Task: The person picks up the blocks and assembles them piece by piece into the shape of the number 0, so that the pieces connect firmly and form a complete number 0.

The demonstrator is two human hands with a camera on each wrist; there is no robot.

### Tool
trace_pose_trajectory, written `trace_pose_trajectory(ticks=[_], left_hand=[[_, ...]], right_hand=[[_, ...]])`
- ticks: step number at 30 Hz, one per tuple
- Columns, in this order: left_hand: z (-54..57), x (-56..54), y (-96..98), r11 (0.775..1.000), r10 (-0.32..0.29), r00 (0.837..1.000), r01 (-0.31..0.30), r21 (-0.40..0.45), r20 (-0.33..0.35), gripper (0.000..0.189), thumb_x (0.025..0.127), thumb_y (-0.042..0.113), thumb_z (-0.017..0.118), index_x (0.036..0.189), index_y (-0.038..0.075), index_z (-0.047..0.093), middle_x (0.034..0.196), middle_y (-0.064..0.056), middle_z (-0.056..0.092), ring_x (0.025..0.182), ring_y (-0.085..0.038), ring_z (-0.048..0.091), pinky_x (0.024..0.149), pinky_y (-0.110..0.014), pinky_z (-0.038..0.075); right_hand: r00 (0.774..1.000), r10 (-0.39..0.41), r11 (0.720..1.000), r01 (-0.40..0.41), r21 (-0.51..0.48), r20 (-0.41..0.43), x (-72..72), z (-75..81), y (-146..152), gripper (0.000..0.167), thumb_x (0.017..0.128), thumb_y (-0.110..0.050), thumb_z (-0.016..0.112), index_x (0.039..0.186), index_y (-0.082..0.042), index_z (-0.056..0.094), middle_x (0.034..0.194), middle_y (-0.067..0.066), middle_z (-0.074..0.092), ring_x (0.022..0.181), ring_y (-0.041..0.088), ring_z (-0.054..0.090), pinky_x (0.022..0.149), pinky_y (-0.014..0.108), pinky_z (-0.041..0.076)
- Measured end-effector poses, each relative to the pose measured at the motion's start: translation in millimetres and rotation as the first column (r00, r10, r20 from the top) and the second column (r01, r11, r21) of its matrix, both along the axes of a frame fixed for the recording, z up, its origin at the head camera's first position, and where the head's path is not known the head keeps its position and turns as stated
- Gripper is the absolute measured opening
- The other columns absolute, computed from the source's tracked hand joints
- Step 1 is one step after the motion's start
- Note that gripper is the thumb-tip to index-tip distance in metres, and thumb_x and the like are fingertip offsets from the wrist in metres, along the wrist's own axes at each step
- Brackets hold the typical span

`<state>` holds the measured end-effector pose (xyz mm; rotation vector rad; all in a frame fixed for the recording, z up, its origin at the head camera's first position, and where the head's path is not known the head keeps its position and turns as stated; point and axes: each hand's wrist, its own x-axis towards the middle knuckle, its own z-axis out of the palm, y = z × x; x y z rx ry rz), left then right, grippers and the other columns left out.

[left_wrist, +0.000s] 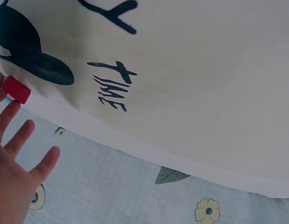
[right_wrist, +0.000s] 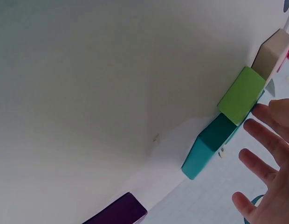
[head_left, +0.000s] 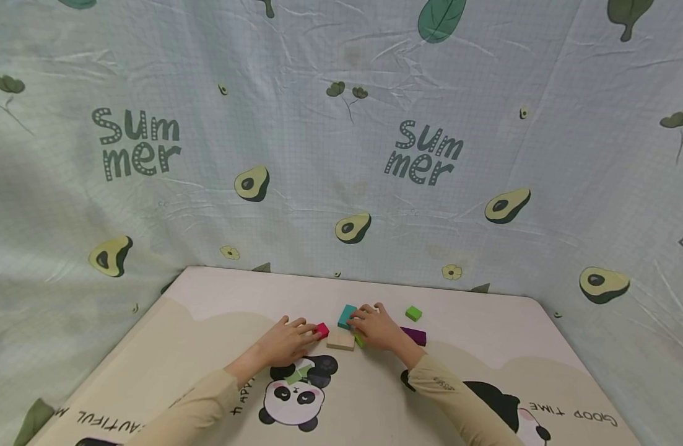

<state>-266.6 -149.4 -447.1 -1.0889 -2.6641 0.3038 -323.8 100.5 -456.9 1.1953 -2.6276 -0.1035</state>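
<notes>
A: Nearest the lens are the two sleeves, cream-coloured, running up from the bottom edge over the mat [head_left: 207,297] with its panda print; what do the hands have?

B: The left hand [head_left: 288,342] lies flat on the mat, fingers straight and spread, gripping nothing; the red block [head_left: 322,330] sits right at its fingertips, and the left wrist view shows that block [left_wrist: 16,89] against the tip of one finger [left_wrist: 5,119].

A: And the right hand [head_left: 377,326]?

B: Also spread, fingers [right_wrist: 264,144] straight in the wrist view, nothing clasped; it rests over a cluster of blocks; whether the fingertips actually press the teal block I cannot tell.

A: Go through the blocks, biggest first.

B: The teal block [head_left: 347,316] stands just beyond the right fingertips, on their left; the wood block [head_left: 341,340] lies flat between the two hands, just nearer than the teal one; the purple block [head_left: 414,336] lies by the right wrist, on its outer side; a green block [head_left: 413,313] sits apart, beyond that hand to the right; a second green piece [head_left: 359,340] peeps out under the right palm, beside the wood block; the red block is smallest, at the left fingertips, touching the wood block's far left corner or just beside it.

A: Behind it all?

B: A pale cloth [head_left: 341,155] printed with avocados.
</notes>
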Motion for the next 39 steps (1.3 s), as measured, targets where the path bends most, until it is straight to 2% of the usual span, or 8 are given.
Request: trace_pose_trajectory(ticks=[9,17,25,33,39], left_hand=[[-0.7,-1.8,-2.3,1.000,0.004,1.000,-0.004,-0.002,0.008,0.038,0.084,0.033,0.057,0.120,0.021,0.056,0.118,0.002,0.059,0.109,-0.019,0.051,0.084,-0.045,0.045],[-1.4,-4.5,-2.2,1.000,0.006,0.999,-0.006,0.008,0.032,0.038,0.085,0.034,0.056,0.121,0.020,0.056,0.118,0.002,0.059,0.109,-0.020,0.052,0.086,-0.045,0.045],[0.4,-2.3,-0.7,1.000,0.020,0.999,-0.020,-0.001,0.049,0.039,0.085,0.034,0.056,0.121,0.021,0.055,0.118,0.001,0.059,0.110,-0.020,0.051,0.086,-0.045,0.045],[-1.1,-4.7,-0.7,1.000,-0.003,1.000,0.003,0.002,0.028,0.039,0.085,0.034,0.055,0.121,0.020,0.055,0.118,0.001,0.059,0.108,-0.020,0.051,0.084,-0.044,0.045],[-2.1,-5.9,-2.2,1.000,-0.002,0.999,0.002,-0.002,0.035,0.039,0.086,0.034,0.054,0.122,0.021,0.055,0.120,0.002,0.058,0.108,-0.019,0.051,0.083,-0.043,0.045]], right_hand=[[0.999,-0.032,0.999,0.031,0.026,0.044,2.3,-0.2,-2.2,0.030,0.092,-0.027,0.045,0.119,-0.020,0.055,0.119,-0.005,0.057,0.114,0.018,0.046,0.092,0.048,0.034],[0.991,-0.063,0.998,0.061,0.017,0.120,0.1,4.2,-7.6,0.030,0.093,-0.022,0.043,0.119,-0.019,0.055,0.120,-0.003,0.057,0.115,0.020,0.044,0.091,0.050,0.034],[0.987,-0.069,0.997,0.065,0.034,0.146,-1.4,4.2,-18.1,0.031,0.094,-0.023,0.041,0.122,-0.019,0.054,0.124,-0.003,0.055,0.118,0.021,0.042,0.093,0.050,0.033],[0.984,-0.089,0.994,0.078,0.077,0.154,-3.4,4.8,-26.8,0.036,0.094,-0.026,0.040,0.128,-0.021,0.048,0.131,-0.004,0.049,0.124,0.021,0.038,0.098,0.052,0.030],[0.984,-0.076,0.992,0.058,0.112,0.163,-7.4,4.4,-31.7,0.040,0.093,-0.031,0.040,0.132,-0.022,0.044,0.136,-0.006,0.044,0.129,0.020,0.034,0.099,0.052,0.029]])
